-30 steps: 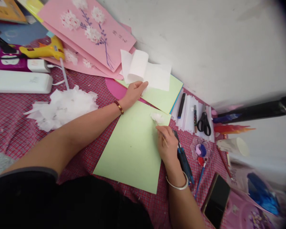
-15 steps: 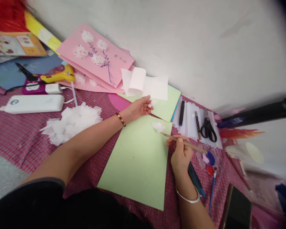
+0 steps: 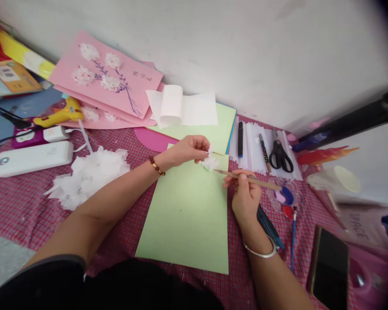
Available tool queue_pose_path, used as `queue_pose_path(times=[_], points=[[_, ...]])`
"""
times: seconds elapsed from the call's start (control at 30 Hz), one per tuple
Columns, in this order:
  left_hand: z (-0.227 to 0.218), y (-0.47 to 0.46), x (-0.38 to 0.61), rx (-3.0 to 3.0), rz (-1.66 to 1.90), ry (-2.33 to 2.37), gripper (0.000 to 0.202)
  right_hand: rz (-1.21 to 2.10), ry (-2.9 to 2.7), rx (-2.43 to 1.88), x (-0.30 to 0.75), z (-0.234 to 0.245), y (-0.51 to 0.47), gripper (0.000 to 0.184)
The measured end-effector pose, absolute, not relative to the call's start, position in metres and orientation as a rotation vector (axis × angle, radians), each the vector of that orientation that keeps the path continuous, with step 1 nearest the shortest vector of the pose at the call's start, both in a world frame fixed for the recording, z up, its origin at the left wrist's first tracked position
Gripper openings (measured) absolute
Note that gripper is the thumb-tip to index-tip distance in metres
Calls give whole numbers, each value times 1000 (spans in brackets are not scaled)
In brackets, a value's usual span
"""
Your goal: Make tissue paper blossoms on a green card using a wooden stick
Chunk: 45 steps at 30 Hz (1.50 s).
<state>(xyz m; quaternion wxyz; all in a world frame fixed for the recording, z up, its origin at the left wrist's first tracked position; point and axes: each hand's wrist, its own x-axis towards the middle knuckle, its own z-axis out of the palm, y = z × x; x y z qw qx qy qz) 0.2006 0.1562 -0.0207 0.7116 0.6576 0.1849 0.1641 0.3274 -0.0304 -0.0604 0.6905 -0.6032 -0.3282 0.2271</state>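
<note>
My left hand (image 3: 195, 148) is closed in a pinch at the upper edge of a small white tissue flower (image 3: 210, 162). The flower is on the upper part of a light green sheet (image 3: 184, 215). In my right hand (image 3: 245, 196) is a thin wooden paintbrush (image 3: 258, 182), its pointed tip by the flower's lower right edge. I cannot tell whether the tip touches the flower. The brush's other end lies over a clear palette (image 3: 299, 196) with purple, pink and red paint.
Left lie a tissue pile (image 3: 87, 176), a power bank (image 3: 32, 158) and a yellow glue gun (image 3: 60, 113). Behind are pink flower cards (image 3: 106, 77) and a tissue roll (image 3: 171, 103). Scissors (image 3: 280, 157), a paper cup (image 3: 334, 178) and a phone (image 3: 330, 267) are at right.
My left hand has moved down to the flower, and its fingers have closed to a pinch there. The brush tip stays beside the flower. The view has shifted slightly right.
</note>
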Motion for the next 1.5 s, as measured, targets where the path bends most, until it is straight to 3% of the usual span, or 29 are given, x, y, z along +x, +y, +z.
queue_pose_path(times=[0.2,0.33,0.47,0.77,0.93,1.07,1.23,1.33,1.5], points=[[-26,158,203,1729,459,540,15,443,-845,-1395,323,-55,-30,20],[-29,161,202,1873,467,681,2,505,-1048,-1463,320,-58,-30,18],[-25,164,200,1923,483,718,11,537,-1186,-1538,320,-64,-28,17],[-22,169,198,1888,462,711,1,452,-1022,-1535,324,-71,-22,22],[-17,162,198,1723,298,505,18,473,-941,-1503,322,-61,-23,23],[-1,151,196,1627,174,310,22,437,-871,-1418,321,-47,-26,36],[11,140,193,1617,92,189,22,817,-724,-1342,319,-34,-28,20],[9,137,194,1636,67,137,21,1062,-664,-1281,315,-32,-27,26],[3,136,196,1702,43,121,22,1107,-520,-1268,310,-33,-23,22]])
